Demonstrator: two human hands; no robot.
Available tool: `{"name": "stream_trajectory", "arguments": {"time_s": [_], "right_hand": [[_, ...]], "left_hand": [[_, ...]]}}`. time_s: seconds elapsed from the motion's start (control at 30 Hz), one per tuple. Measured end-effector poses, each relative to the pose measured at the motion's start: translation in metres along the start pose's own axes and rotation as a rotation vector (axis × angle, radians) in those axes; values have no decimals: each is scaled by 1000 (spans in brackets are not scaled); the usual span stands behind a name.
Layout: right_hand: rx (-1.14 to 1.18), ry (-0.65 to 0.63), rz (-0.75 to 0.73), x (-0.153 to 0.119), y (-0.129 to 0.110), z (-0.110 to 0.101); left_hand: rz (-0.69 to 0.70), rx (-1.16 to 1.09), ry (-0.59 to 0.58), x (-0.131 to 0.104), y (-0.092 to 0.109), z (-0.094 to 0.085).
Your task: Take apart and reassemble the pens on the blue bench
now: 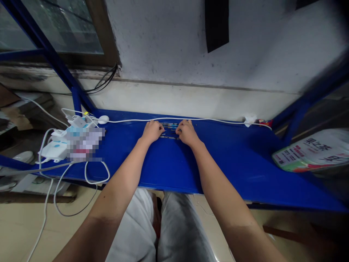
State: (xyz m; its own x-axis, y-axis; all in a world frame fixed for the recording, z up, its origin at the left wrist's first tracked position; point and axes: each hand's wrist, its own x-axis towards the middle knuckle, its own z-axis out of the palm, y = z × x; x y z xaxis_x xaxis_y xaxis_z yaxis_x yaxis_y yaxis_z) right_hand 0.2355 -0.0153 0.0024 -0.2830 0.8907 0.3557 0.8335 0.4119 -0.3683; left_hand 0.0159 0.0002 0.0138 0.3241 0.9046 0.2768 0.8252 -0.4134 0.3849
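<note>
Several slim pens [171, 125], some with blue parts, lie side by side on the blue tabletop [169, 167], between my two hands. My left hand [152, 131] is closed at their left ends, its fingers curled inward. On the opposite side, my right hand [188, 131] is closed with fingertips pinched round the right ends. A separate pen [169, 137] lies nearer to me, spanning the gap between the hands. The fingers partly hide the pen ends, so how many each hand grips cannot be made out.
A white cable [128, 120] runs along the back edge by the wall. White power strips [56, 149] and looping cords crowd the left end. A large printed plastic package [313, 151] stands at the right. Blue frame posts [293, 127] rise at both ends.
</note>
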Motion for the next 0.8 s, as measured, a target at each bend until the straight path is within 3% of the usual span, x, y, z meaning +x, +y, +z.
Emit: {"name": "stream_trajectory", "arguments": {"time_s": [0.3, 0.8], "right_hand": [[-47, 43, 115, -6, 2, -14], [-11, 40, 78, -4, 3, -7]], "left_hand": [[-31, -56, 27, -5, -11, 3], [-17, -76, 29, -8, -10, 0]]}}
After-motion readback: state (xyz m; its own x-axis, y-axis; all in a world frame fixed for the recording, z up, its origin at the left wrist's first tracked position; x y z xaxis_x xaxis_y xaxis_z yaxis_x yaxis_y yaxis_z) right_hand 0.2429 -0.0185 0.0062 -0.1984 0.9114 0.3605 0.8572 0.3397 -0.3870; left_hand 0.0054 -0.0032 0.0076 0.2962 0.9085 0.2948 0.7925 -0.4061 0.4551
